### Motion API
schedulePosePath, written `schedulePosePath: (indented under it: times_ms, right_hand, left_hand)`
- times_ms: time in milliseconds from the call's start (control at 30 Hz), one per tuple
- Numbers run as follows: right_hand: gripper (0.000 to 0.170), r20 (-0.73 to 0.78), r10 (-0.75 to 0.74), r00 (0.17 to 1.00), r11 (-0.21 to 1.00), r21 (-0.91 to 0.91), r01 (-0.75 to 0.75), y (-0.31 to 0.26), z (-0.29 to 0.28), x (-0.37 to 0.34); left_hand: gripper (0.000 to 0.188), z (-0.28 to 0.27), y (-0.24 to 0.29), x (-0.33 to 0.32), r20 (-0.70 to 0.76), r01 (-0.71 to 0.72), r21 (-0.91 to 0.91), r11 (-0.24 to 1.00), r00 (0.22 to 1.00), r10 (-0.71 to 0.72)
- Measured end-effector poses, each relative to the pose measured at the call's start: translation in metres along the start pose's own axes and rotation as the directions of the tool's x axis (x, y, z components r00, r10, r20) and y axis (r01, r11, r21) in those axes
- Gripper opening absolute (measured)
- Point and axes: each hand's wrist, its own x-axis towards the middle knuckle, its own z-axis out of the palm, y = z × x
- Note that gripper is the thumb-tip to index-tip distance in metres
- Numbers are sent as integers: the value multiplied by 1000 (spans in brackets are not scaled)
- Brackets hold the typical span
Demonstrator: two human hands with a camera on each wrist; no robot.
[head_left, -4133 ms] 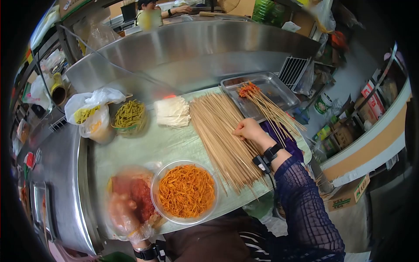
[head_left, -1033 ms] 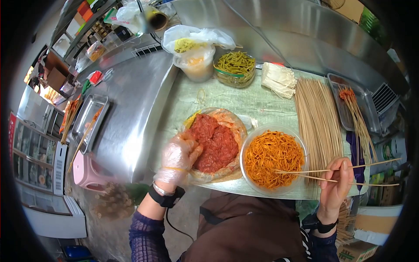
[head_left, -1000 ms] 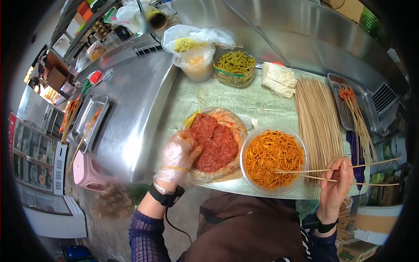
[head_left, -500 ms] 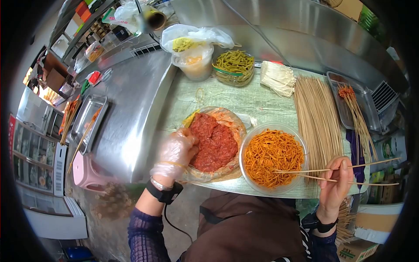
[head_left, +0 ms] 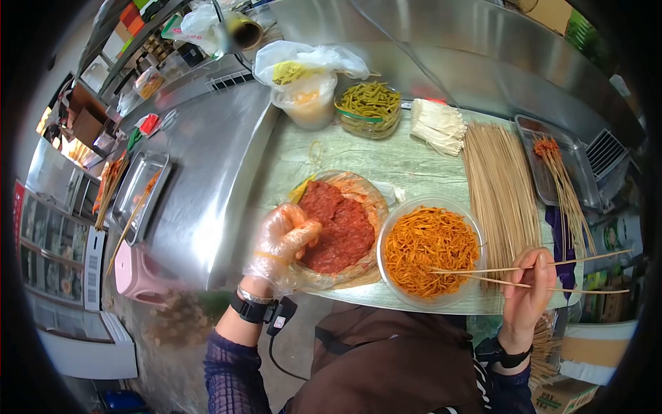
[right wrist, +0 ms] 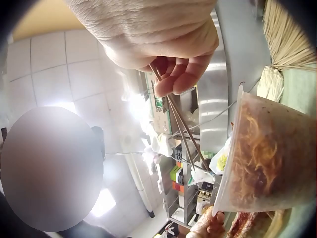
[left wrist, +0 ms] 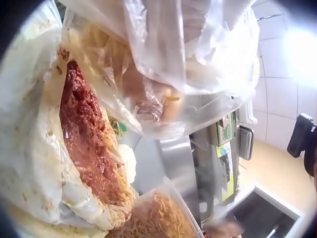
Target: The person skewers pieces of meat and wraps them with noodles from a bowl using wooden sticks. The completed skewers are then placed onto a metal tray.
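Observation:
My left hand [head_left: 284,238], in a clear plastic glove with a band at the wrist, has its fingers curled at the left rim of a plastic-lined bowl [head_left: 378,200]. Red minced paste [head_left: 334,231] fills that bowl. I cannot tell whether the curled fingers hold any paste. Between the fingers and thumb of my bare right hand [head_left: 529,279] are two thin bamboo skewers [head_left: 498,270]. In the head view their left ends overlap a clear tub [head_left: 480,243] of thin orange strands [head_left: 431,252]. The right wrist view shows the skewers [right wrist: 181,126] spreading apart below the fingers.
A large pile of bamboo skewers [head_left: 502,186] lies behind my right hand. White enoki mushrooms [head_left: 438,126], a bowl of green bean pieces [head_left: 370,107] and a bagged tub [head_left: 307,103] line the back. Loaded skewers [head_left: 560,172] rest on the right metal tray [head_left: 583,190]; another tray [head_left: 141,190] stands left.
Since the oldest frame the view has swung left, and my right hand has come from the skewer pile with two skewers. My left hand has come out of the paste and lately turned slightly.

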Motion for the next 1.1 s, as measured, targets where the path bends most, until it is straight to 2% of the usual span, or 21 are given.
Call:
schedulePosePath:
  times_ms: [67,167,267,367,467,567,667,767,867,967,1067,1100]
  right_hand:
    - [27,-8,-6,1000,1000,-3,6,-1,-1,0]
    - [27,-11,-7,1000,1000,-7,7,-2,-2,-1]
    - [27,-27,6,1000,1000,-14,-6,-3,-3,-2]
    - [27,-26,15,1000,1000,-9,-15,-4,-2,-3]
    - [27,-9,9,1000,1000,-2,-9,-4,0,-3]
    - [27,3,6,1000,1000,2,-6,-3,1,-3]
    - [28,6,5,1000,1000,1,-5,-5,1,-4]
    - [27,13,-1,1000,1000,1,1,-5,1,-3]
    - [27,8,-11,1000,1000,0,11,-5,2,-3]
    - [27,-5,-6,1000,1000,-28,6,-6,1,-3]
    - [27,37,-12,999,997,-82,15,-8,-4,-1]
    - [28,48,-14,999,993,-118,20,-12,-8,-1]
  left_hand:
    - [11,11,0,-1,-61,13,-90,996,998,-19]
    - [12,8,-5,0,-6,90,-18,996,996,-90]
    - [14,6,-16,1,10,-10,-18,1000,1000,10]
    - [16,3,-12,-4,55,34,-93,995,998,-29]
    - [18,15,-11,-5,3,-78,-302,950,997,83]
    - [20,17,-12,-5,-19,-57,-313,948,998,54]
    - [21,11,-23,-4,6,-90,-243,966,996,94]
    - [23,9,-31,-3,-31,-8,-276,961,1000,-1]
    - [26,9,-36,-2,-6,-44,-401,915,999,45]
    - [24,15,-26,-4,-40,51,-416,908,996,-74]
    - [18,22,-24,-10,-48,-80,-260,962,996,70]
    - [17,21,-22,-10,6,-132,-177,975,991,136]
